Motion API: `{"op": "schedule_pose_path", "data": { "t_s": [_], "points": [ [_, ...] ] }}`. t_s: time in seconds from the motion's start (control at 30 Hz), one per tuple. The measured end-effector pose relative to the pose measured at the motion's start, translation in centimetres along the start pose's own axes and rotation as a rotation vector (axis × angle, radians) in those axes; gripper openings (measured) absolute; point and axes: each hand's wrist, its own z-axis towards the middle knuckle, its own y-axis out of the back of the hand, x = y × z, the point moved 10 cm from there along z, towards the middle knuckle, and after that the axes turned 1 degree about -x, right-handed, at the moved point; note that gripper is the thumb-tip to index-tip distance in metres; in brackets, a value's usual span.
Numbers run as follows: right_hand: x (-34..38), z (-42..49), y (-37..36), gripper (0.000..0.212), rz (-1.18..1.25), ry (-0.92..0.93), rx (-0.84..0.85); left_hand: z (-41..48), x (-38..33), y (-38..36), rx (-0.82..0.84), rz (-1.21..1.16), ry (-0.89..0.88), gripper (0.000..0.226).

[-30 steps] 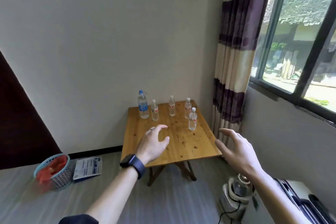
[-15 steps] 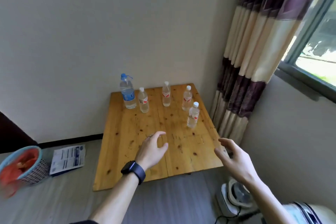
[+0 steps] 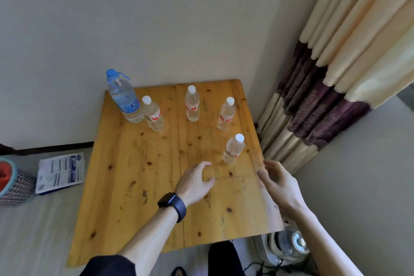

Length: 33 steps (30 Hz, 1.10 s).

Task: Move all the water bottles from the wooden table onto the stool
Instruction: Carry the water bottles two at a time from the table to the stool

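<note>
Several water bottles stand upright on the wooden table [image 3: 134, 186]. A large blue-capped bottle [image 3: 124, 98] is at the far left. Small white-capped bottles stand beside it [image 3: 153, 116], at the far middle [image 3: 192, 104], at the far right [image 3: 226, 115] and nearest me on the right [image 3: 233, 149]. My left hand [image 3: 196, 182], with a dark watch on the wrist, hovers over the table just short of the nearest bottle, fingers loosely curved, holding nothing. My right hand [image 3: 277, 185] is over the table's right edge, fingers relaxed, empty. No stool is in view.
A striped cream and purple curtain [image 3: 331, 87] hangs right of the table. On the floor at left lie a printed paper [image 3: 60, 171] and a mesh basket [image 3: 11, 182] with something red in it. A small appliance [image 3: 286, 246] sits on the floor by the table's near right corner.
The view has come closer and tilted down over the table. Both hands have moved forward toward the nearest small bottle; neither touches anything.
</note>
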Motion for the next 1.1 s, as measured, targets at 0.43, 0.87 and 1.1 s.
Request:
{"op": "schedule_pose_path", "data": {
  "t_s": [0.43, 0.87, 1.1],
  "points": [
    [8.1, 26.5, -7.6, 0.085, -0.2, 0.133, 0.235, 15.2, -6.9, -3.4, -0.085, -0.036, 0.1, 0.079],
    [5.8, 25.3, -10.2, 0.054, -0.265, 0.183, 0.279, 16.1, -2.9, 2.4, -0.027, 0.174, 0.022, 0.045],
    [2.8, 16.8, -10.3, 0.039, -0.23, 0.135, 0.263, 16.1, -0.4, 2.0, 0.142, 0.165, -0.06, 0.039]
  ]
}}
